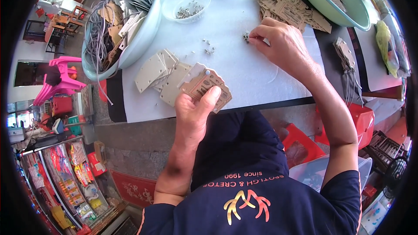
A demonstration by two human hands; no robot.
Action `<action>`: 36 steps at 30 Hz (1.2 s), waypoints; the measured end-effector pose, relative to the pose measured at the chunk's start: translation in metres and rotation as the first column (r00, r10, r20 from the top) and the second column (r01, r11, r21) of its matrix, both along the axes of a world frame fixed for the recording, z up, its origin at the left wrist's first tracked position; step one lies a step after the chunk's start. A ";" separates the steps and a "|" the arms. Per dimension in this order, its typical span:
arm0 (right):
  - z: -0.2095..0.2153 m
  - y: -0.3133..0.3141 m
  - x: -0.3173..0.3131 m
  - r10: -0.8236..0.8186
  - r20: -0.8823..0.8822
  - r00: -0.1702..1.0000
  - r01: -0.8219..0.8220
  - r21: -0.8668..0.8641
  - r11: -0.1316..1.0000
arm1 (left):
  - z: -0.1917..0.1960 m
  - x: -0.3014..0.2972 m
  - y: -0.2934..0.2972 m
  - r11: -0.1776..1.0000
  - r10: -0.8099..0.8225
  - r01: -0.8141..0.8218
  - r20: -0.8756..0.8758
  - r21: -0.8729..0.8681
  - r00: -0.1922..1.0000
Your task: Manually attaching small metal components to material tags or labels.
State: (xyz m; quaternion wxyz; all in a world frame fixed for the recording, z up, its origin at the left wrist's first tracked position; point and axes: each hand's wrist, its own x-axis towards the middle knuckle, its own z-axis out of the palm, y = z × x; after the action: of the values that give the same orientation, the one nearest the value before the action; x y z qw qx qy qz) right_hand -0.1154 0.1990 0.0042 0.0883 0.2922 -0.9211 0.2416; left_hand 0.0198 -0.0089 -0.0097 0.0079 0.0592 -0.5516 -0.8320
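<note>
Worktop [325, 48]: seemingly a picking step

Pale plates [151, 72] lie left of the brown plate [201, 84], which the left hand [192, 109] holds. Beyond it rightward, the right hand's [278, 40] narrow grip is at metal pieces [245, 36], whether holding any I cannot tell; a fine pinch seems needed next.

Floor [143, 154]: grey, spreading out on your left.
Pink plastic seat [69, 76]: over to your left.
Red plastic seats [363, 122]: near your right side.
Shelves [52, 145]: colourful packets [72, 191], at your lower left.
Fan [395, 173]: dark, at your far right.
</note>
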 end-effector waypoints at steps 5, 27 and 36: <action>0.000 -0.002 0.001 0.015 -0.030 0.999 -0.015 0.021 1.000 | 0.004 -0.001 0.004 1.000 0.024 -0.024 0.008 0.012 1.000; -0.014 -0.038 0.090 0.250 0.345 0.905 0.105 -0.750 0.653 | 0.012 -0.010 0.030 0.969 0.119 -0.149 -0.160 -0.198 0.980; -0.025 -0.043 0.087 0.144 0.167 0.975 0.043 -0.782 0.621 | 0.010 -0.008 0.031 0.964 0.096 -0.133 -0.164 -0.231 0.982</action>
State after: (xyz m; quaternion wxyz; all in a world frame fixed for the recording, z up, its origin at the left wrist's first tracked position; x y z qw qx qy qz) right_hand -0.0279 0.1556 -0.0211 0.1002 0.2230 -0.7198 0.6497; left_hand 0.0118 0.0220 0.0008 0.1051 0.0264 -0.6417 -0.7593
